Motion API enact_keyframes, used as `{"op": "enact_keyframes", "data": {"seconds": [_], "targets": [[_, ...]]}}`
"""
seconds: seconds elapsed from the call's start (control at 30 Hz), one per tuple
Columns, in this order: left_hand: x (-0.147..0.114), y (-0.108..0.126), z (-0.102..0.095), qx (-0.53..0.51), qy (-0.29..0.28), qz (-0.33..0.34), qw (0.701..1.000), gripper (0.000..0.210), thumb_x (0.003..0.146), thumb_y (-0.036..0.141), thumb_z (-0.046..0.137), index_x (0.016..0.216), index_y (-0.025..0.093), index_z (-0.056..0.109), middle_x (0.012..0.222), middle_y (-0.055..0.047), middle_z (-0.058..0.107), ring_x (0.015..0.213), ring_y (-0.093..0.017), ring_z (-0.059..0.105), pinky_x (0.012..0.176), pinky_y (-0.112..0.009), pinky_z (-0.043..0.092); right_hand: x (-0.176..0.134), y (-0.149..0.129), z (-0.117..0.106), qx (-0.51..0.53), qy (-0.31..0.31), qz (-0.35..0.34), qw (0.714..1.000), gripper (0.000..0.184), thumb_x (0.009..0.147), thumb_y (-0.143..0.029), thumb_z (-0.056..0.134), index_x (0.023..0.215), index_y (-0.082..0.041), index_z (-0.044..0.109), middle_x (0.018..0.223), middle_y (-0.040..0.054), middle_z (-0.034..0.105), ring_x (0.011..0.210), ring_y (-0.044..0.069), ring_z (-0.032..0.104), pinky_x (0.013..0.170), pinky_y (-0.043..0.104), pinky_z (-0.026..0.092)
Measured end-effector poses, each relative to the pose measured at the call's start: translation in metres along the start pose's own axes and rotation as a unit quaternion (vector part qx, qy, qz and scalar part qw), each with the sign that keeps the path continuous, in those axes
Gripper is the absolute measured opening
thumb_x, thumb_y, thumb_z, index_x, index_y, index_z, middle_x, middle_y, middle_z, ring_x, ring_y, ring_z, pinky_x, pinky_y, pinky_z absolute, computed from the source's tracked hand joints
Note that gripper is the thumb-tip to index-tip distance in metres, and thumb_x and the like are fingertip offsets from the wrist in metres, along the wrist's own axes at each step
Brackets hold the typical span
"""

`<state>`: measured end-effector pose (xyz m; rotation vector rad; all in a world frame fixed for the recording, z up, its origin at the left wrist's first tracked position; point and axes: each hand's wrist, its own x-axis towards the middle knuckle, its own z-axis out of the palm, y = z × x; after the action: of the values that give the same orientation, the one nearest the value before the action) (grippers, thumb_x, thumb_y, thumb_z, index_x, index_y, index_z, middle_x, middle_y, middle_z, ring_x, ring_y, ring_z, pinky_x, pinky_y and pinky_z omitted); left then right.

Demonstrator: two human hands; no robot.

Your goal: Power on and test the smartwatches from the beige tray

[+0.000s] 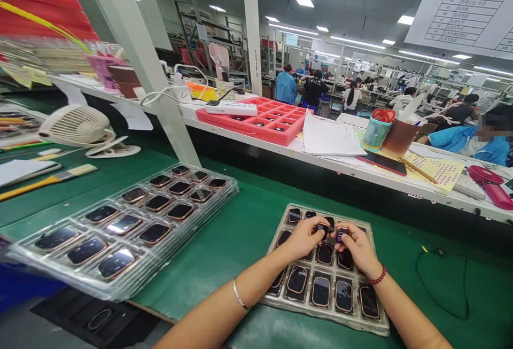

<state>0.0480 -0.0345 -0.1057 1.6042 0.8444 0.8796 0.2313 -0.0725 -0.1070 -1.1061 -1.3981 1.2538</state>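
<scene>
Forearms (216,311): in from bottom edge
Stack (188,230): clear trays, watches (180,211) on top, left on green bench (216,253)
Left hand (308,238): pinching lit watch (321,230), over tray
Right hand (358,245): pinching second watch (342,235), just beside the first, hands slightly apart
Tray (328,319): under both hands, holding more watches
Cable (466,285): bench, right of tray

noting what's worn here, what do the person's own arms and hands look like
The left hand and right hand are ungloved. No sleeve shows on the left arm, which wears a silvery bracelet, or the right arm, which wears a dark red beaded bracelet.
</scene>
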Motion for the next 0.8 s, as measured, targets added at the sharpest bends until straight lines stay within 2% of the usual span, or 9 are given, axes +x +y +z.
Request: {"op": "enact_keyframes", "data": {"seconds": [0.33, 0.47, 0.67, 0.8], "targets": [[-0.0011, 0.0027, 0.0001, 0.009, 0.001, 0.005, 1.0, 0.029, 0.074, 0.012, 0.046, 0.098, 0.015, 0.06, 0.087, -0.005, 0.064, 0.062, -0.012, 0.058, 0.059, -0.024, 0.047, -0.0002, -0.0011, 0.0003, -0.01, -0.003, -0.004, 1.0, 0.025, 0.082, -0.034, 0.053, 0.103, -0.02, 0.056, 0.09, 0.0055, 0.065, 0.062, 0.016, 0.062, 0.056, 0.029, 0.049], [-0.0005, -0.0001, -0.0007, 0.028, 0.029, 0.036, 0.999, 0.033, 0.067, 0.007, 0.051, 0.098, 0.016, 0.06, 0.093, -0.005, 0.065, 0.077, -0.015, 0.06, 0.07, -0.025, 0.047, -0.0015, -0.0024, 0.0008, -0.024, -0.002, -0.019, 1.0, 0.03, 0.081, -0.03, 0.053, 0.11, -0.022, 0.052, 0.1, 0.0071, 0.064, 0.072, 0.018, 0.063, 0.062, 0.031, 0.051], [0.0025, -0.0047, -0.0025, 0.032, 0.063, 0.034, 0.997, 0.032, 0.068, 0.006, 0.051, 0.097, 0.016, 0.061, 0.095, -0.005, 0.066, 0.084, -0.017, 0.061, 0.074, -0.027, 0.047, -0.0048, -0.0041, 0.0023, -0.032, -0.033, -0.031, 0.998, 0.031, 0.081, -0.025, 0.053, 0.112, -0.025, 0.051, 0.108, 0.008, 0.062, 0.08, 0.02, 0.065, 0.069, 0.034, 0.052], [0.0015, -0.0011, -0.0025, 0.046, 0.056, 0.038, 0.997, 0.034, 0.067, 0.004, 0.049, 0.096, 0.016, 0.061, 0.097, -0.005, 0.066, 0.09, -0.018, 0.059, 0.076, -0.027, 0.046, -0.0036, -0.0026, 0.001, -0.035, -0.033, -0.03, 0.998, 0.03, 0.083, -0.025, 0.049, 0.113, -0.024, 0.051, 0.107, 0.0085, 0.063, 0.079, 0.02, 0.065, 0.067, 0.034, 0.052]]}}
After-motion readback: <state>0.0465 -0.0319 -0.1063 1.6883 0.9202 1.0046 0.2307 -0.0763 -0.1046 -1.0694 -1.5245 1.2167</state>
